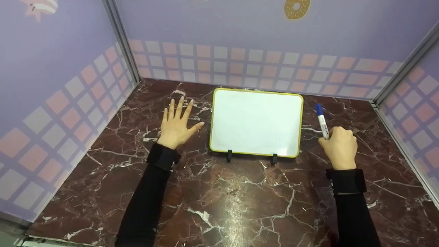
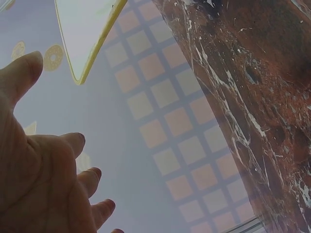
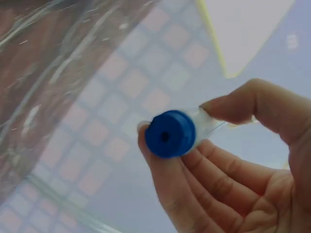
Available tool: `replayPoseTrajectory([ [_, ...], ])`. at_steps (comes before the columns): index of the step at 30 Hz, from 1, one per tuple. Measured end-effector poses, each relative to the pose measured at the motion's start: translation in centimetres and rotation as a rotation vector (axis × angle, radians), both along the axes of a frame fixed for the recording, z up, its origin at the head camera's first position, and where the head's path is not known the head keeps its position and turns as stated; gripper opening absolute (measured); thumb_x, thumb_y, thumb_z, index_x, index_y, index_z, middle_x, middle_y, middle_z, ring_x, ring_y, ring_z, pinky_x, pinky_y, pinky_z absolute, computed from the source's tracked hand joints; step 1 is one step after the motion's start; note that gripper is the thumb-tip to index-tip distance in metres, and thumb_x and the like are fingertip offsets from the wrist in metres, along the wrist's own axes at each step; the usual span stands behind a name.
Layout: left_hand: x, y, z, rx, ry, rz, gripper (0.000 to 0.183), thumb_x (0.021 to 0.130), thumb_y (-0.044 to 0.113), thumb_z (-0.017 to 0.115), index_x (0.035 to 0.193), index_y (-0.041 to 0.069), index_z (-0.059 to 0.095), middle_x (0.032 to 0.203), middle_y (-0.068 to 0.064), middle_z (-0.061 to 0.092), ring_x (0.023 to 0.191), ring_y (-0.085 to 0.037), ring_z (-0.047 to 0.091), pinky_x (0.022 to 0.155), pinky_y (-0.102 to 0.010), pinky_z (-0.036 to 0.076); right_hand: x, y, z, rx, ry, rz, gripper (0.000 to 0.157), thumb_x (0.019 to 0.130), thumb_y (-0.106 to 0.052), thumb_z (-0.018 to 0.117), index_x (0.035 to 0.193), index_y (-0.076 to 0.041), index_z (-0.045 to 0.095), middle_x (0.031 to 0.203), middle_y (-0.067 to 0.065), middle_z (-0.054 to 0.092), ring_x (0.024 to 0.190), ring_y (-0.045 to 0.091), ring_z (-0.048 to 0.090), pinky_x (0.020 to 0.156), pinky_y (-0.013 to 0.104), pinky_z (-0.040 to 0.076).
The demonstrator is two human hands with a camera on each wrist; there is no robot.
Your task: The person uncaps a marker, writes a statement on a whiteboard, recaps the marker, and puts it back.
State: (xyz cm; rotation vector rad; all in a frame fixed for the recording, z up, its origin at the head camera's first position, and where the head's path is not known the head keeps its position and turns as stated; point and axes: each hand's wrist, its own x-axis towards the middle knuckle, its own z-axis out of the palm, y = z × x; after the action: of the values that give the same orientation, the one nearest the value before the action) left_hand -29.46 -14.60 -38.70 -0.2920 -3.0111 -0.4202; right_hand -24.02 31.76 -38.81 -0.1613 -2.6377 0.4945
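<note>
A whiteboard (image 1: 256, 122) with a yellow rim stands on two black feet between my hands. Left of it is my left hand (image 1: 176, 127), fingers spread and straight, holding nothing; the left wrist view shows its palm and fingertips, with a corner of the board (image 2: 90, 29) above. To the board's right, my right hand (image 1: 339, 145) grips a white marker (image 1: 323, 127) with a blue cap pointing away from me. In the right wrist view the thumb and fingers pinch the marker, and its blue end (image 3: 170, 134) faces the camera.
Dark red marbled tabletop (image 1: 240, 199) lies under both hands. Purple panels with pink and white squares enclose the back wall (image 1: 223, 31) and both sides. Metal posts (image 1: 121, 37) stand at the rear corners. Black bands (image 1: 348, 181) circle both wrists.
</note>
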Motion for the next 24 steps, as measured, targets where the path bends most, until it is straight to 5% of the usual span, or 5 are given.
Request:
replayPoseTrajectory([
  [9,0.1,1.4,0.5,-0.023,0.093,-0.089,0.084,0.097,0.063,0.044,0.161,0.025,0.004,0.168,-0.009,-0.007,0.154,-0.033,-0.01,0.126,-0.052,-0.008,1.1,-5.3,0.5,0.057,0.147,0.109,0.01,0.077,-0.002,0.064,0.081,0.006,0.067,0.074,0.026,0.068,0.064,0.052,0.062,0.056,0.062,0.049],
  [16,0.7,4.1,1.1,-0.091,0.275,-0.401,0.079,0.094,0.049,0.059,0.157,0.015,0.027,0.165,-0.011,0.018,0.153,-0.032,0.016,0.127,-0.051,0.009,1.9,-8.8,-0.1,0.132,0.108,0.227,0.008,0.077,0.002,0.071,0.084,0.006,0.067,0.076,0.023,0.069,0.062,0.042,0.065,0.055,0.053,0.057],
  [24,3.0,8.4,0.2,0.016,0.461,-0.705,0.059,0.083,0.028,0.078,0.135,0.009,0.059,0.133,-0.008,0.063,0.122,-0.024,0.06,0.111,-0.039,0.046,3.1,-12.2,-1.2,0.204,0.129,0.339,0.013,0.073,0.005,0.076,0.082,0.002,0.067,0.074,0.017,0.067,0.064,0.037,0.064,0.055,0.049,0.056],
])
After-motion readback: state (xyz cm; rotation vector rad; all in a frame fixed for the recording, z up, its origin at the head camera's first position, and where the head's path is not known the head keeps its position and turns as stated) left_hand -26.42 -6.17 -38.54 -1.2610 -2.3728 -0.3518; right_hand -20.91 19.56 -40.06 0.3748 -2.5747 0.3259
